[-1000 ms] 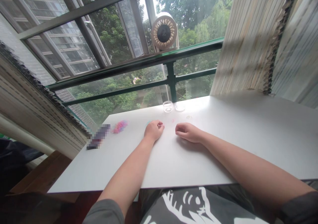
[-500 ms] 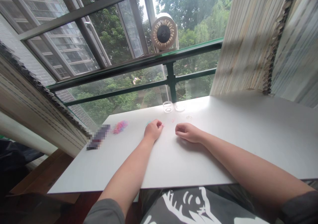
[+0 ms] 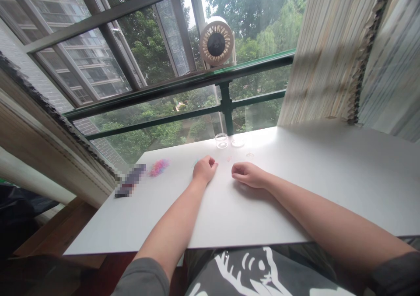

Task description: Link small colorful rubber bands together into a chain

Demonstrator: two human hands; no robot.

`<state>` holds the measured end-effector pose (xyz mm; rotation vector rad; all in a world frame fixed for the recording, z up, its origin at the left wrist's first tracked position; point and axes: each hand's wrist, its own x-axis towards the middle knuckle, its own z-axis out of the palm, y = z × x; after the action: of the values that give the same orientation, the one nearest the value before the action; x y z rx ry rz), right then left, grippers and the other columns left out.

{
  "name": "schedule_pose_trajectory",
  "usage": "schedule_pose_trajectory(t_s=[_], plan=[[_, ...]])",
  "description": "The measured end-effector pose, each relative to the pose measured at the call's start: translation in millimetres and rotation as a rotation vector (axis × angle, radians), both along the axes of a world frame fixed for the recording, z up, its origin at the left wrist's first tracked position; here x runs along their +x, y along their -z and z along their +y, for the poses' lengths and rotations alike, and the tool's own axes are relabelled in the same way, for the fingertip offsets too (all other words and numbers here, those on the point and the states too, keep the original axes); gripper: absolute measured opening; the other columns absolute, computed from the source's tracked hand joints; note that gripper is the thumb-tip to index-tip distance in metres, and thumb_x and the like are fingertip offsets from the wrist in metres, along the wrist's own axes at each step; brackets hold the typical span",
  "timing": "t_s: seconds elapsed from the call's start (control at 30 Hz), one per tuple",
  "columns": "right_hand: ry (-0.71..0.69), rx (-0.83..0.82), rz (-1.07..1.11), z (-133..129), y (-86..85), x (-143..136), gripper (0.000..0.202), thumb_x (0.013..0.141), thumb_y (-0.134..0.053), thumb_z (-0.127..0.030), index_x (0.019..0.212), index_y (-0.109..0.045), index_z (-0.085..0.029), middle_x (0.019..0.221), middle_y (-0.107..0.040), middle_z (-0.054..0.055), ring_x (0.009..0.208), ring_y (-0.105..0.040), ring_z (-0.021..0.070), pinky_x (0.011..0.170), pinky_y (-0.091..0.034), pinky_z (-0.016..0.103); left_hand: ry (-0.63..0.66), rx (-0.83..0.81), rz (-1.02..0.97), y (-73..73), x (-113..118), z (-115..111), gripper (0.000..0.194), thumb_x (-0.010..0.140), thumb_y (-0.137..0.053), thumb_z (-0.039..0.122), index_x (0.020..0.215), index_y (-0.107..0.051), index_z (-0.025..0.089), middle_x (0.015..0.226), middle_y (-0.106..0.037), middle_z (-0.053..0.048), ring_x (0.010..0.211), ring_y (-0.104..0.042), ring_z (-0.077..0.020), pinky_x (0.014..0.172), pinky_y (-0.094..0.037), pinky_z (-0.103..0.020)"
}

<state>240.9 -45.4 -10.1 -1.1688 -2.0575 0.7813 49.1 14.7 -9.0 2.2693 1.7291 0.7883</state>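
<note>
My left hand (image 3: 205,170) is over the white table, its thumb and fingers pinched together. Whatever sits between its fingertips is too small to make out. Just behind this hand lie some teal bits (image 3: 196,161), partly hidden by it. A few small pink pieces (image 3: 229,159) are on the table between my two hands, a little farther back. My right hand (image 3: 249,175) rests on the tabletop with its fingers curled in towards the thumb, and nothing shows in it. Beyond it lies a small group of pale, clear-looking loops (image 3: 250,155).
A clear round container (image 3: 221,142) and a shallow clear lid (image 3: 238,143) stand at the back edge of the white table (image 3: 157,217). To the left lie a pink, orange and purple pile (image 3: 159,167) and a blurred dark object (image 3: 130,181). A fan (image 3: 217,44) is above the railing.
My left hand has shifted slightly to the right, and the pink speck formerly at its fingertips is no longer distinct. My right hand stays where it was.
</note>
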Motion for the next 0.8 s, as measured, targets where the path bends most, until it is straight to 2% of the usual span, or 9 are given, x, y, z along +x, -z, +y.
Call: schedule_pose_trajectory(t_s=[0.17, 0.47, 0.63, 0.8], plan=[[0.002, -0.005, -0.002, -0.6, -0.8, -0.1, 0.012, 0.07, -0.047, -0.024, 0.071, -0.055, -0.016, 0.065, -0.055, 0.0, 0.06, -0.047, 0.0109, 0.058, -0.037, 0.024, -0.002, 0.011, 0.006, -0.9, -1.1, -2.2, 0.021, 0.071, -0.055, 0.038, 0.082, -0.058, 0.02, 0.081, -0.063, -0.002, 0.073, -0.056, -0.0142, 0.064, -0.041, -0.024], [-0.002, 0.024, -0.019, -0.7, -1.8, -0.1, 0.012, 0.07, -0.047, -0.024, 0.07, -0.055, -0.016, 0.067, -0.056, 0.0, 0.062, -0.048, 0.0109, 0.061, -0.037, 0.024, 0.059, 0.096, 0.021, 7.1, -7.7, 1.7, 0.022, 0.069, -0.056, 0.038, 0.083, -0.058, 0.021, 0.088, -0.06, -0.003, 0.078, -0.054, -0.0154, 0.07, -0.041, -0.027], [0.003, 0.013, -0.016, -1.5, -3.1, -0.1, 0.012, 0.07, -0.047, -0.024, 0.07, -0.055, -0.015, 0.066, -0.056, 0.001, 0.062, -0.048, 0.0112, 0.061, -0.038, 0.024, 0.062, 0.092, 0.032, 5.7, -9.2, -1.3, 0.024, 0.069, -0.056, 0.039, 0.083, -0.059, 0.02, 0.088, -0.059, -0.004, 0.079, -0.054, -0.0154, 0.072, -0.041, -0.026], [0.001, 0.012, -0.012, -1.5, -3.1, -0.3, 0.012, 0.07, -0.047, -0.024, 0.07, -0.055, -0.016, 0.066, -0.056, 0.0, 0.061, -0.048, 0.0108, 0.06, -0.037, 0.024, 0.067, 0.031, 0.063, 2.0, -11.1, -5.7, 0.021, 0.07, -0.055, 0.039, 0.075, -0.062, 0.019, 0.086, -0.058, -0.004, 0.079, -0.053, -0.0151, 0.074, -0.041, -0.026]])
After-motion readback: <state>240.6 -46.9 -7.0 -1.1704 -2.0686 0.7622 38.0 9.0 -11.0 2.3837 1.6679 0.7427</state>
